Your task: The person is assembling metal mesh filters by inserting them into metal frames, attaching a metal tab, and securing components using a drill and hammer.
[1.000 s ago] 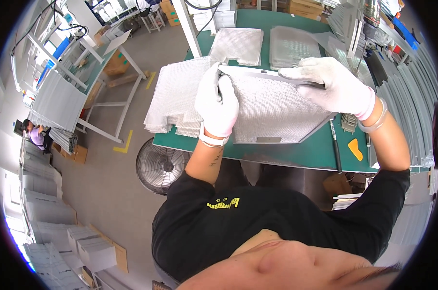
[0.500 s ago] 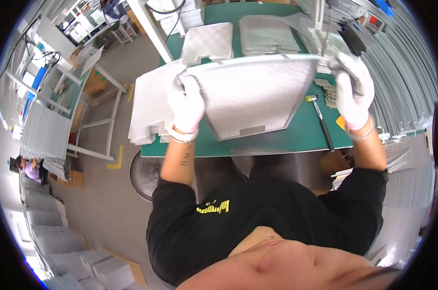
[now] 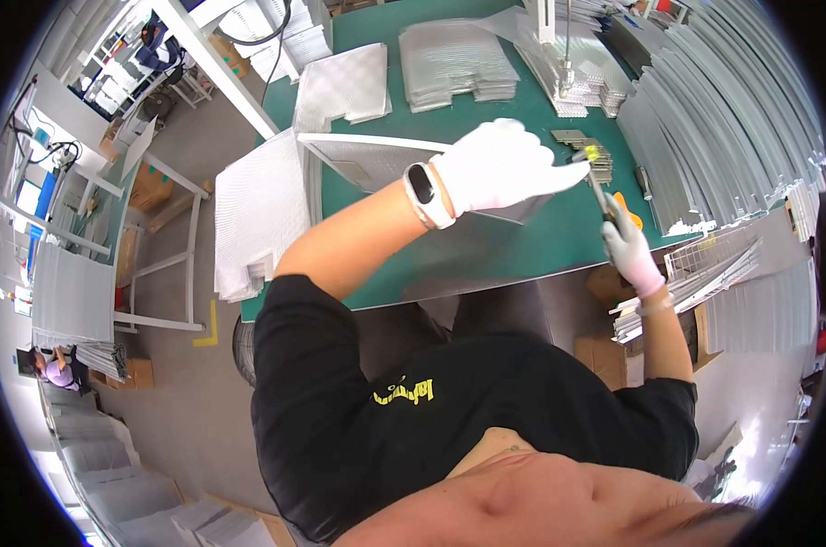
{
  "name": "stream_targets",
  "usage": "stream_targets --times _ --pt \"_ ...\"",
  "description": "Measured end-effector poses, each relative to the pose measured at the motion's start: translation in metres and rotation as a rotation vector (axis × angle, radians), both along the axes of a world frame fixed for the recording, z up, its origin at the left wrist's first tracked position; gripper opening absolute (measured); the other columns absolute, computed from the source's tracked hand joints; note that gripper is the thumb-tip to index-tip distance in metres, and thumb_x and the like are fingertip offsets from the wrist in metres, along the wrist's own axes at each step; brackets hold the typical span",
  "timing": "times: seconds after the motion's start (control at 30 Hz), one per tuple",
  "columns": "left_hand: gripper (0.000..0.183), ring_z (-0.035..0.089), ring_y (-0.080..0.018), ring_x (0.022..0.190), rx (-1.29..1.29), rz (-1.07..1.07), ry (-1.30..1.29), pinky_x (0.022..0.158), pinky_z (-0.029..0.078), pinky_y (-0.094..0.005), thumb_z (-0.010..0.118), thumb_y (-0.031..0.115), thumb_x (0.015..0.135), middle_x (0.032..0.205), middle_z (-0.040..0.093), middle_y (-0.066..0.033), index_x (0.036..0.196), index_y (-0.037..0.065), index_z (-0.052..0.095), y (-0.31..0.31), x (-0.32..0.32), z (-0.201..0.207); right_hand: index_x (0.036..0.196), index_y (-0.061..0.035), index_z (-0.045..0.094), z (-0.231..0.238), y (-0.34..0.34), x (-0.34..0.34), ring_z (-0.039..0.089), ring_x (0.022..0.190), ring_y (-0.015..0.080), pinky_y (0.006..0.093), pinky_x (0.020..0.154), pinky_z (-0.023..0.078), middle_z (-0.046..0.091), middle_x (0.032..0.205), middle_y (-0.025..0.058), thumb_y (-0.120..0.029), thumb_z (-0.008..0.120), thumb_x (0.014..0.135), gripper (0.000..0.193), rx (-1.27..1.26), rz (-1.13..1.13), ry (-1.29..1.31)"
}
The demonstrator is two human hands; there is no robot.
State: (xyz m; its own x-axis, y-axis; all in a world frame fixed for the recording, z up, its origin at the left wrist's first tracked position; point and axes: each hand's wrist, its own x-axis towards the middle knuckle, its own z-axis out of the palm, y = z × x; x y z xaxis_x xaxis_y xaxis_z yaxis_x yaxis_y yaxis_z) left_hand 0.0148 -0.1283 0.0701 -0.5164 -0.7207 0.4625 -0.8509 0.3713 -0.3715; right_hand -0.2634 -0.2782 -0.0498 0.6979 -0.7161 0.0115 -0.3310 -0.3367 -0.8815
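Note:
A silver mesh filter panel with a pale frame [image 3: 363,150] stands tilted on the green worktable [image 3: 385,264]. My left hand [image 3: 513,169], in a white glove, reaches across it from the left and closes around its far edge; the grip is partly hidden behind the hand. One finger sticks out to the right, close to the hammer's head. My right hand [image 3: 627,251], also gloved, is wrapped round the handle of a small hammer [image 3: 597,187] with a yellow-green face. The hammer is raised over small metal plates [image 3: 598,164], stacked at the panel's right.
Stacks of silver mesh sheets lie at the left edge [image 3: 262,205], the back left [image 3: 344,82] and the back middle [image 3: 454,59]. A yellow-orange object [image 3: 632,211] and a black-handled tool [image 3: 644,182] rest beside my right hand. Tall stacked panels [image 3: 705,137] line the right side.
The panel has been turned and lowered onto the table toward the left. My left hand has crossed to its right part. My right hand has come down and taken up the hammer.

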Motion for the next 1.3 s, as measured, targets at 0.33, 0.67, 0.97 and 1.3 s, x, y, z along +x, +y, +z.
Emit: stream_targets --times 0.33,0.67,0.97,1.3 --pt "0.027 0.054 -0.0165 0.063 -0.264 0.234 0.238 0.063 0.043 -0.0327 0.074 0.043 0.076 0.063 0.05 0.0019 0.078 0.02 0.059 -0.012 -0.006 -0.03 0.156 -0.002 0.022 0.153 0.027 -0.033 0.041 0.061 0.0039 0.0185 0.053 0.037 0.052 0.08 0.0009 -0.015 0.045 0.104 0.058 -0.517 0.1 -0.388" --pt "0.037 0.054 -0.0222 0.069 -0.44 0.092 0.435 0.085 0.046 -0.043 0.081 0.044 0.067 0.068 0.05 -0.0019 0.074 0.016 0.058 -0.023 -0.011 -0.037 0.149 -0.0061 0.044 0.142 0.039 -0.011 0.049 0.059 0.0127 0.0267 0.059 0.046 0.057 0.079 0.0068 0.0 0.049 0.094 0.055 -0.447 0.145 -0.034" --pt "0.033 0.05 -0.0245 0.069 -0.65 0.279 0.612 0.076 0.038 -0.0437 0.081 0.034 0.063 0.071 0.048 -0.0028 0.068 0.016 0.054 -0.032 -0.048 -0.057 0.144 -0.0117 0.05 -0.02 0.013 0.009 0.067 0.085 0.0324 0.0386 0.08 0.052 0.066 0.095 0.0212 -0.007 0.058 0.092 0.053 -0.538 -0.07 -0.04" --pt "0.026 0.049 -0.0208 0.064 -0.688 0.243 0.584 0.073 0.036 -0.0392 0.075 0.027 0.062 0.066 0.045 0.001 0.061 0.021 0.049 -0.043 -0.042 -0.055 0.135 0.002 0.047 0.106 -0.056 0.131 0.061 0.1 0.0303 0.0405 0.093 0.049 0.06 0.111 0.0197 -0.023 0.064 0.094 0.051 -1.079 -0.11 -0.559"
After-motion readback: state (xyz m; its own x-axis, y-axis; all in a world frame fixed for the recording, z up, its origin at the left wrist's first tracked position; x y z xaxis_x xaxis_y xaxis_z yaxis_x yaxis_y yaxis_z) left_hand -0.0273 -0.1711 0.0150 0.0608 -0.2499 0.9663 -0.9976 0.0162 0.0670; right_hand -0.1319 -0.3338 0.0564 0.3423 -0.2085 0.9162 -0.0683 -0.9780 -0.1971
